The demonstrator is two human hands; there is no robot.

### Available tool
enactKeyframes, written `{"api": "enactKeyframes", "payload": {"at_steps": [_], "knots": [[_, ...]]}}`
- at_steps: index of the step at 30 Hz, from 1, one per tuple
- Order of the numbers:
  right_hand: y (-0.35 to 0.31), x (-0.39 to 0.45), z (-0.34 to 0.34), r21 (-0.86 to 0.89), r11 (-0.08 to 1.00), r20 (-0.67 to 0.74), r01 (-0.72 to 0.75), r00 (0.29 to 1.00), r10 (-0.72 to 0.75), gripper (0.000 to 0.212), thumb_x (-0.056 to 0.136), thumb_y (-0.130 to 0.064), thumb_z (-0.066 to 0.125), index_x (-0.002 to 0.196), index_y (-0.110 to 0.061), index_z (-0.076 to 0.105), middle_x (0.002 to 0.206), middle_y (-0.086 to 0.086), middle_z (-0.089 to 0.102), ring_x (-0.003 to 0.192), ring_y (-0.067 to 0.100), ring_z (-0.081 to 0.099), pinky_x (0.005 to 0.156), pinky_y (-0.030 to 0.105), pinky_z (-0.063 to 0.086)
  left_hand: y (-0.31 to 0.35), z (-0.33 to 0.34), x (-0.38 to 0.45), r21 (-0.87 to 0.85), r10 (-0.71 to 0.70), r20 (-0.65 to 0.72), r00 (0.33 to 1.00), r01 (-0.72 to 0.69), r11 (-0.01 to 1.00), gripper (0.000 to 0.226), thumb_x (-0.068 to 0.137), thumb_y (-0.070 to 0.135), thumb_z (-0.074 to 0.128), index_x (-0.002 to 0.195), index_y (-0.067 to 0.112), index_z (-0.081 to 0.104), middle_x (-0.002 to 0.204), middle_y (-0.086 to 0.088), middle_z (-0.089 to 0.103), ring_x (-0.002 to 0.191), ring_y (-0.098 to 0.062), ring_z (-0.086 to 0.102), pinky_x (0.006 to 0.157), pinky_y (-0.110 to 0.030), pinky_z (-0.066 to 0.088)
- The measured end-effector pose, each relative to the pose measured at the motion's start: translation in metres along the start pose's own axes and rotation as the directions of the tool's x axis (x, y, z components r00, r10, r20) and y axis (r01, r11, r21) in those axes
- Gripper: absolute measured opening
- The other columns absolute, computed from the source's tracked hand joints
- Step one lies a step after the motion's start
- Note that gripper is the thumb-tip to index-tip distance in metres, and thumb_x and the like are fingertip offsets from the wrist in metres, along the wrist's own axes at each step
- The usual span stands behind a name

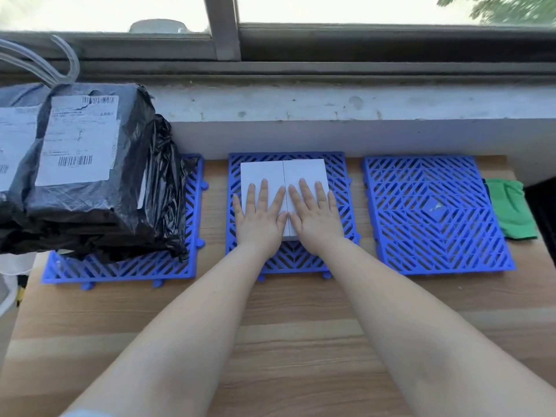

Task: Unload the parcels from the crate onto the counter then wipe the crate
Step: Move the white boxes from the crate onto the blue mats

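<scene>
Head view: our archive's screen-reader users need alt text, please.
Both hands, left hand and right hand, rest flat on two white boxes atop the middle blue grid panel. Black-wrapped parcels sit left; a green cloth lies right.

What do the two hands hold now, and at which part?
Nothing is gripped. The left hand and right hand lie flat, fingers straight, on top of the two white boxes on the middle blue mat.

Three blue grids (433, 215), two white boxes (284, 179), perhaps two parcels (81, 164).
</scene>
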State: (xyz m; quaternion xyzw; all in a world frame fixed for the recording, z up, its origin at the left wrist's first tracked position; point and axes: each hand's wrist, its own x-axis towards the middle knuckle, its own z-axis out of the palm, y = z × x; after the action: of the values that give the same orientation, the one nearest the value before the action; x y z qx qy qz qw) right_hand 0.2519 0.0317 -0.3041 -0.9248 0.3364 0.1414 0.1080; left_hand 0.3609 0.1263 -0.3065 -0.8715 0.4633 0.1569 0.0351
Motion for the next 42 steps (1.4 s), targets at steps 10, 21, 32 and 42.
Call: {"api": "enactKeyframes", "payload": {"at_steps": [10, 21, 32, 42], "knots": [[-0.015, -0.021, -0.041, 0.027, 0.998, 0.112, -0.055, 0.992, 0.052, 0.068, 0.103, -0.037, 0.036, 0.158, -0.028, -0.003, 0.166, -0.001, -0.005, 0.151, 0.030, -0.012, 0.120, 0.058, -0.005, -0.010, -0.040, -0.012, 0.112, 0.151, -0.046, 0.987, -0.145, 0.983, 0.055, 0.107, 0.039, 0.020, 0.158, 0.027, 0.005, 0.166, -0.002, -0.003, 0.151, -0.028, -0.012, 0.119, -0.059, -0.003], [0.020, -0.123, -0.088, -0.010, 0.987, -0.138, -0.163, 0.977, 0.160, 0.074, 0.093, -0.039, 0.059, 0.154, -0.026, 0.020, 0.160, 0.005, 0.023, 0.142, 0.029, 0.026, 0.112, 0.045, 0.030, 0.023, -0.086, -0.059, 0.272, 0.402, -0.104, 0.910, -0.363, 0.891, 0.061, 0.100, 0.042, 0.043, 0.154, 0.024, 0.020, 0.162, -0.012, 0.012, 0.146, -0.034, 0.017, 0.116, -0.054, 0.018], [0.122, -0.276, -0.098, 0.018, 0.888, -0.254, -0.460, 0.856, 0.449, 0.084, 0.080, -0.058, 0.066, 0.150, -0.026, 0.032, 0.147, 0.004, 0.040, 0.133, 0.029, 0.037, 0.109, 0.044, 0.033, 0.177, -0.116, -0.127, 0.352, 0.704, -0.194, 0.683, -0.622, 0.700, 0.070, 0.090, 0.056, 0.053, 0.149, 0.026, 0.031, 0.151, -0.012, 0.031, 0.137, -0.034, 0.029, 0.112, -0.056, 0.021], [0.241, -0.460, -0.107, 0.062, 0.799, -0.313, -0.598, 0.749, 0.584, 0.083, 0.084, -0.055, 0.063, 0.153, -0.029, 0.024, 0.152, 0.001, 0.033, 0.140, 0.029, 0.026, 0.115, 0.050, 0.024, 0.376, -0.130, -0.231, 0.401, 0.834, -0.234, 0.500, -0.732, 0.551, 0.066, 0.088, 0.060, 0.051, 0.146, 0.032, 0.034, 0.154, -0.012, 0.030, 0.139, -0.034, 0.026, 0.114, -0.058, 0.017]]}}
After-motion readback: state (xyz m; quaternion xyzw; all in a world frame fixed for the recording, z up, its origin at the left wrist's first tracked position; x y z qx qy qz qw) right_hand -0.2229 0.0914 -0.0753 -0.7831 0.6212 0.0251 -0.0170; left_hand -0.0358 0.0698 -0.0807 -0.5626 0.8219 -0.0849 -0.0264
